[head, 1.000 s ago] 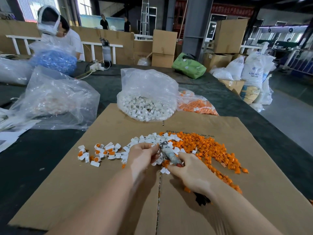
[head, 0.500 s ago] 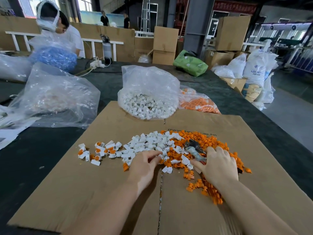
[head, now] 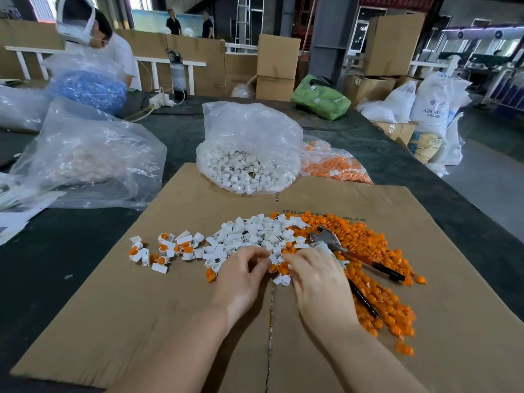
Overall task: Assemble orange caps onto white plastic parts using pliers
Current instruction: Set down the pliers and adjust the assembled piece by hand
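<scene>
**Pliers are down, both hands back in the pile**

So a second ago the right hand [head: 317, 276] had the pliers [head: 329, 240] up and working at a part, and now the tool's just lying on the orange caps [head: 371, 251], metal nose toward the white stuff, dark handles splayed out toward the near right edge. Both hands have come together at the seam between the two piles. My read: one piece just got finished and they're fishing for the next cap-and-body pair.

The left hand [head: 241, 276] has its fingers curled into the edge of the white parts [head: 249, 232], looks like it's pinching one, though I can't make out exactly which. Right hand's fingertips are down among the caps next to it; whether it's actually got one, can't tell.

Stuff-wise: white parts are little hard moulded plastic bits, blocky with a round collar, slightly glossy. Caps are small roundish orange buttons, heaped loose. Finished ones [head: 167, 248], white with orange showing, sit scattered off to the left. All on flat brown cardboard [head: 141, 321], matte, with a seam down the middle. Crinkly clear bags [head: 249, 137] of refills sit behind.
</scene>
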Demonstrator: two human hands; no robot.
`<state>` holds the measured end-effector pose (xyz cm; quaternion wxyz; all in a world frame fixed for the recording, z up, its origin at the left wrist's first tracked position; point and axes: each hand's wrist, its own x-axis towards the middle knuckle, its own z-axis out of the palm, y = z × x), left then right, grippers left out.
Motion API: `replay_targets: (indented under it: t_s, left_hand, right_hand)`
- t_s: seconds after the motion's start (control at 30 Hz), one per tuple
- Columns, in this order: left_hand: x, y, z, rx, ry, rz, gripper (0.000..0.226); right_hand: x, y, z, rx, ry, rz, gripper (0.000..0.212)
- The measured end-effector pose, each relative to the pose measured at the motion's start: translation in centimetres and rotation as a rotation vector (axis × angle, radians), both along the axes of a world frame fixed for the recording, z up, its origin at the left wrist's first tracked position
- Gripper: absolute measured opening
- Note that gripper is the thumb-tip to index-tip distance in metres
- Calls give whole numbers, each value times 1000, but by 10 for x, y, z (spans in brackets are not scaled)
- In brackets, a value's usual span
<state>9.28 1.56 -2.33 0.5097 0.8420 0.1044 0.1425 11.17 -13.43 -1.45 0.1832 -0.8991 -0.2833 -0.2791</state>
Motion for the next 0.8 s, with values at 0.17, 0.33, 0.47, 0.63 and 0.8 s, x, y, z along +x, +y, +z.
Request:
replay_targets:
  t_s: [0.17,0.33,0.47,0.63,0.8]
  left_hand:
    - [-3,1,2,22,-3,-72,9]
    - [-10,-1,4,-75,9,-95,23]
    - [-13,-4,3,37,5,-188,40]
    - [-13,-2,1,37,-37,-131,31]
    - [-13,-2,0,67,-46,-131,32]
  right_hand:
    - [-7,13,-6,137,24,48,15]
    - [-8,14,-5,191,28,43,14]
    - [-9,12,-4,238,58,27,13]
    - [-10,11,-5,288,72,34,12]
    - [-11,10,-5,302,97,40,13]
